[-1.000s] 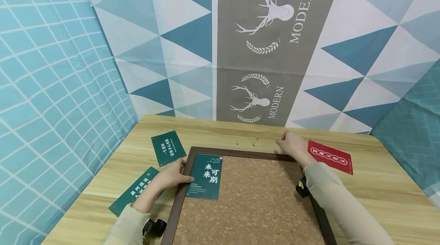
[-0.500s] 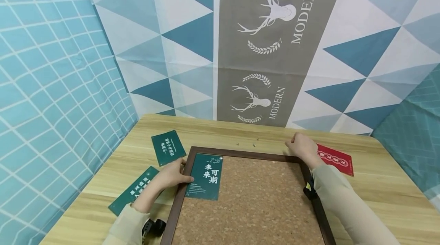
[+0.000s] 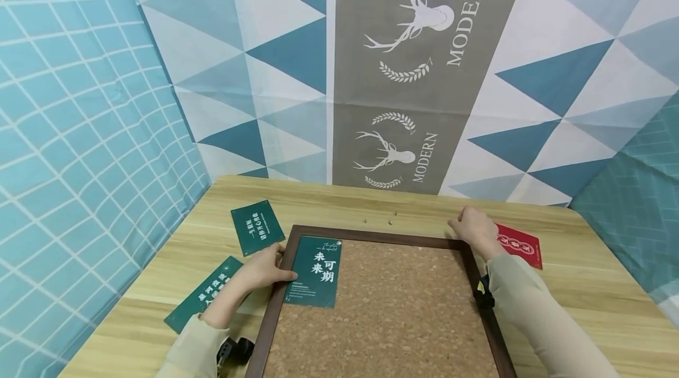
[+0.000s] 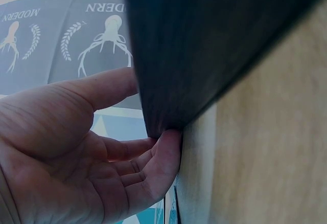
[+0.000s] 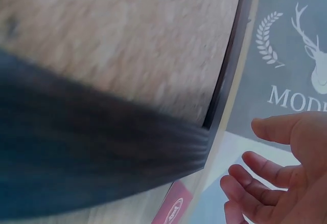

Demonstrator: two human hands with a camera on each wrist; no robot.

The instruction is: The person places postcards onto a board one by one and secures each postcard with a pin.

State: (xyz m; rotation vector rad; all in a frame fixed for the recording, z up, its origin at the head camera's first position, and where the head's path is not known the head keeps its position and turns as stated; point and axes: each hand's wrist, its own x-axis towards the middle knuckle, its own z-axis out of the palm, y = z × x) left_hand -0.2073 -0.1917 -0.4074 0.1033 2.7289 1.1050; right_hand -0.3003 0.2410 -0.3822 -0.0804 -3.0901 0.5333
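The right hand (image 3: 474, 232) has moved right, its loosely curled fingers empty. The brown-framed cork board (image 3: 392, 331) is gripped along its left edge by the left hand (image 3: 264, 269); a white-lettered green card (image 3: 312, 286) lies at its far left corner, beside the thumb.

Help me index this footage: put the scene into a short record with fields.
left hand: grips the frame on its left side
right hand: by the frame's far right corner, holding nothing
board: cork, inside the frame
card on board: green, white lettering, far left corner
loose cards: green card and second green card, left; red card, right, partly hidden
small pieces: three, on the table beyond the frame
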